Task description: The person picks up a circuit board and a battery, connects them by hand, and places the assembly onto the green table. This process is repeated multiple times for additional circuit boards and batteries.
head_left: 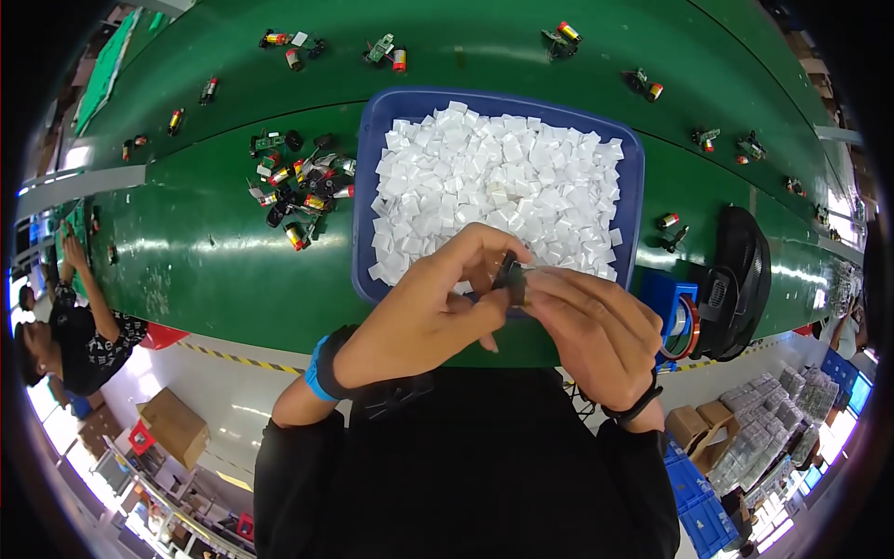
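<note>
My left hand (424, 312) pinches a small black part (507, 272) between thumb and forefinger, above the near edge of a blue tub (358, 214). From the other side my right hand (601, 326) closes its fingertips at the same part; what exactly they grip is hidden behind the fingers. White square pieces (494, 177) heap up in the tub just beyond both hands. To the tub's left lies a pile of small electronic assemblies (303, 182), with green circuit boards, black parts and red-and-yellow cylinders.
More board-and-cylinder assemblies (382, 51) are spread along the green bench (205, 270). At the right stand a blue tape dispenser (666, 303) with rolls and a black bag (740, 284). Another person (79, 326) works at the far left. Cardboard boxes (175, 427) stand behind on the floor.
</note>
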The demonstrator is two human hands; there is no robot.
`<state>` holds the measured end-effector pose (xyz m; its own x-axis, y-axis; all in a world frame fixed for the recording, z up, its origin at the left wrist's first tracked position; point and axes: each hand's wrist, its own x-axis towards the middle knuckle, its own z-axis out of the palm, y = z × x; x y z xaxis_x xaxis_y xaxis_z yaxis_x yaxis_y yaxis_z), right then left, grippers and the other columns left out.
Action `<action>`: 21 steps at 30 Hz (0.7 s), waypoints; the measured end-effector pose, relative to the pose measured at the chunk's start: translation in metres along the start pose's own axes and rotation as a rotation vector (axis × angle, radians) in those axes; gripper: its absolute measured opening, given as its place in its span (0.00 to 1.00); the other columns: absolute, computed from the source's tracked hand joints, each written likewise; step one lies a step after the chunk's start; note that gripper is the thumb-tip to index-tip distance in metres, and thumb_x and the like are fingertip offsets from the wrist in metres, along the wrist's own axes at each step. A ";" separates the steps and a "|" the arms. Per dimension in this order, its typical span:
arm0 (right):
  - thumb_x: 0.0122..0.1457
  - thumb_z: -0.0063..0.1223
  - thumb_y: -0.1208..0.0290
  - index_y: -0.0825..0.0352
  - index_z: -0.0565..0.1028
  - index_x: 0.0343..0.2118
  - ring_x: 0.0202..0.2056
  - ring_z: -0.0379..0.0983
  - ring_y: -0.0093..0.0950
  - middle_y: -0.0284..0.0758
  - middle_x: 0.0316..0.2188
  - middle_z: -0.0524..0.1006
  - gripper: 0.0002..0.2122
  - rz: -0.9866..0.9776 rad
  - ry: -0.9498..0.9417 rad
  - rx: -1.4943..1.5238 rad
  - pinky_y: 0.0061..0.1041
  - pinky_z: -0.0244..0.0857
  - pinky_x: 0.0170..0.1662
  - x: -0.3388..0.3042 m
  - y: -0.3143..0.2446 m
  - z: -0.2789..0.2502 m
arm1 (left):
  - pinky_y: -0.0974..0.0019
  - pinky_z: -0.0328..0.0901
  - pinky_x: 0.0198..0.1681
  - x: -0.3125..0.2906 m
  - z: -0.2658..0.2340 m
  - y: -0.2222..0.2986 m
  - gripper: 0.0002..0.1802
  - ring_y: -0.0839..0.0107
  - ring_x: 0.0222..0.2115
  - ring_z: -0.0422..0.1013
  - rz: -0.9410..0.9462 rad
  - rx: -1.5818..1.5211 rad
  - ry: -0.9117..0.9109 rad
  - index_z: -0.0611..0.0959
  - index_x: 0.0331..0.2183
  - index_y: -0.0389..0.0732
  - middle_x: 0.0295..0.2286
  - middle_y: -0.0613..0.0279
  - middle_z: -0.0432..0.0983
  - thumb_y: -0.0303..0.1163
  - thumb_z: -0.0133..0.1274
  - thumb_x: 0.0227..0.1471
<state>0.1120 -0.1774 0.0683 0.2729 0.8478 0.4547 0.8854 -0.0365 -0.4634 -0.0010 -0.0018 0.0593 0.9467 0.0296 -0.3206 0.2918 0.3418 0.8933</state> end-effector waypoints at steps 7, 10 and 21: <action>0.45 0.60 0.84 0.71 0.78 0.35 0.39 0.80 0.34 0.40 0.35 0.82 0.12 0.049 0.066 -0.034 0.27 0.77 0.38 0.002 0.000 0.006 | 0.70 0.74 0.34 -0.002 0.014 -0.011 0.24 0.74 0.35 0.73 0.117 0.215 0.173 0.68 0.51 0.36 0.38 0.59 0.73 0.13 0.46 0.51; 0.43 0.63 0.85 0.71 0.78 0.34 0.37 0.80 0.36 0.40 0.33 0.82 0.13 0.086 0.079 0.008 0.28 0.76 0.37 0.004 -0.003 0.007 | 0.70 0.75 0.35 -0.006 0.013 -0.015 0.24 0.73 0.36 0.73 0.122 0.101 0.173 0.68 0.51 0.35 0.39 0.57 0.74 0.14 0.49 0.52; 0.45 0.63 0.78 0.70 0.78 0.35 0.36 0.79 0.33 0.37 0.34 0.82 0.12 -0.038 0.037 -0.011 0.26 0.75 0.35 0.007 0.007 0.003 | 0.68 0.76 0.33 -0.004 0.002 -0.006 0.20 0.69 0.34 0.76 0.030 0.077 0.093 0.70 0.50 0.33 0.37 0.55 0.76 0.20 0.55 0.55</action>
<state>0.1193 -0.1702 0.0663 0.2524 0.8284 0.5001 0.8997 -0.0107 -0.4364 -0.0064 -0.0056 0.0557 0.9396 0.1266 -0.3179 0.2766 0.2660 0.9235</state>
